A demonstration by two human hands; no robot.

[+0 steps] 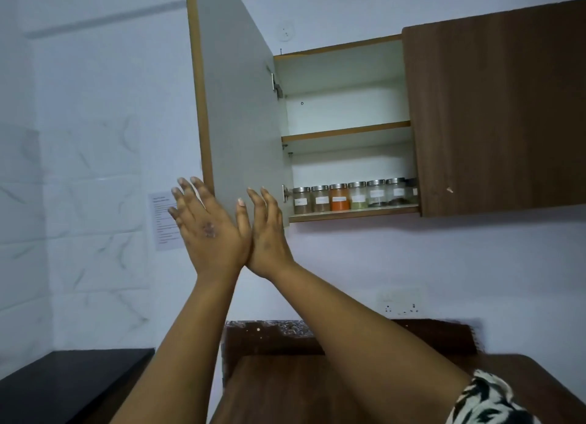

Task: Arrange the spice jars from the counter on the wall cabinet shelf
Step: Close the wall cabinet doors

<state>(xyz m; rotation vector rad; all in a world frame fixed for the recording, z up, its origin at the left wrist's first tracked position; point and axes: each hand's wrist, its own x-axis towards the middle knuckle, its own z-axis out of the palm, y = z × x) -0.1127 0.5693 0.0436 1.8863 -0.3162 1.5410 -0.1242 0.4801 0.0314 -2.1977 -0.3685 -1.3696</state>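
Several glass spice jars (pixel 339 197) with metal lids stand in a row on the bottom shelf (pixel 353 213) of the wall cabinet; one holds orange powder. The cabinet's left door (pixel 236 106) hangs wide open, its pale inner face toward me. My left hand (pixel 206 225) and my right hand (pixel 266 233) are raised together at the door's lower edge, fingers spread, heels touching. Both hold nothing. The right hand lies on the door's inner face, left of the jars.
The cabinet's right door (pixel 498 113) is closed. The upper shelf (pixel 345 131) holds nothing visible. A brown counter (pixel 285 388) lies below, a black surface (pixel 63 382) at lower left. A wall socket (pixel 401 303) and a paper notice (pixel 163 224) are on the wall.
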